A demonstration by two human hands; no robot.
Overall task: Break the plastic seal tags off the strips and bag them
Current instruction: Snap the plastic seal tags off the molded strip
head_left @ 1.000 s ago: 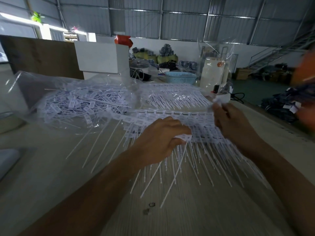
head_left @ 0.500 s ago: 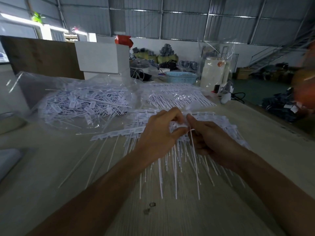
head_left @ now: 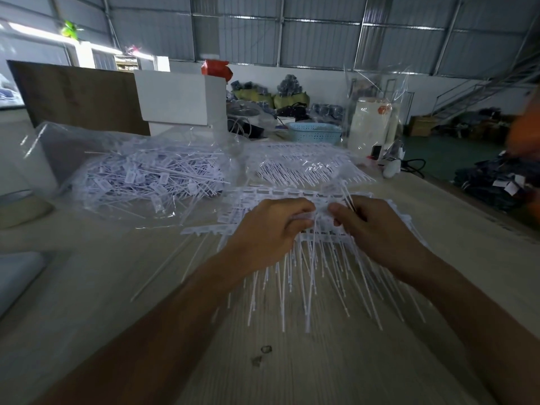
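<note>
A stack of white plastic seal-tag strips (head_left: 295,290) lies on the table before me, thin tails pointing toward me. My left hand (head_left: 268,232) grips the heads of the top strip with curled fingers. My right hand (head_left: 371,226) pinches tags (head_left: 336,197) on the same strip just to the right; a few tails stick up past its fingers. The two hands nearly touch. A clear plastic bag (head_left: 146,176) holding loose broken-off tags lies at the left back. A second clear bag (head_left: 304,168) with whole strips lies behind the stack.
A wooden table (head_left: 292,375) carries everything. A white box (head_left: 178,100) and brown board (head_left: 79,95) stand at the back left, a blue basket (head_left: 312,133) and white roll (head_left: 368,127) at the back right. An orange-sleeved person (head_left: 526,127) is at the far right edge.
My right hand came in from the far right end of the strips to meet my left hand at the middle. Both hands now hold one strip close together.
</note>
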